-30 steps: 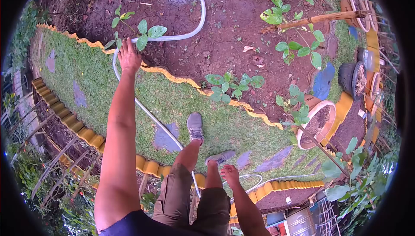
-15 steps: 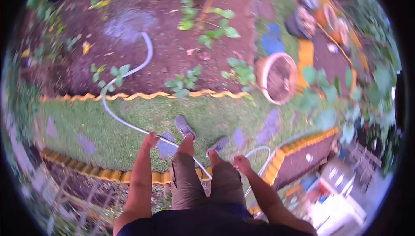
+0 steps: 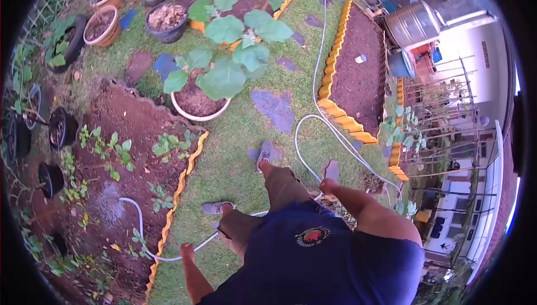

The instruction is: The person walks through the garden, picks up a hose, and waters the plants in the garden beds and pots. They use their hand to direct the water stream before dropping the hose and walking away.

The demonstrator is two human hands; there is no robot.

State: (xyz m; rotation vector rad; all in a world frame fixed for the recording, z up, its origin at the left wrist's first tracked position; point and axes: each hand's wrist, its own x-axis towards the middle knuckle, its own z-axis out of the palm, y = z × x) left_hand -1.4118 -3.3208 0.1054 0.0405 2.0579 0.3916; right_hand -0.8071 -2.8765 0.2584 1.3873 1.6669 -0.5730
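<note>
A pale garden hose [image 3: 141, 224] runs from the soil bed across the grass and past my legs. My left hand [image 3: 187, 251] is closed around it beside the bed's yellow edging. On the other side of my body, my right hand [image 3: 329, 186] has its fingers curled at the same hose, where it bends into a loop on the lawn; the fingers are small in view. The hose's far end lies on the soil at a bluish-grey wet patch [image 3: 107, 203], among leafy plants [image 3: 120, 151].
Wavy yellow edging [image 3: 178, 201] borders the soil bed. A large leafy plant [image 3: 226, 70] grows from a round pot [image 3: 198, 103]. Hose lengths lie along another edged bed [image 3: 358, 76] on the right. A metal drum [image 3: 413, 24] and stick frames stand beyond.
My view and body have turned to the right, bringing the drum, house and second bed into fuller view. Both hands remain at the hose, and its end stays at the wet patch.
</note>
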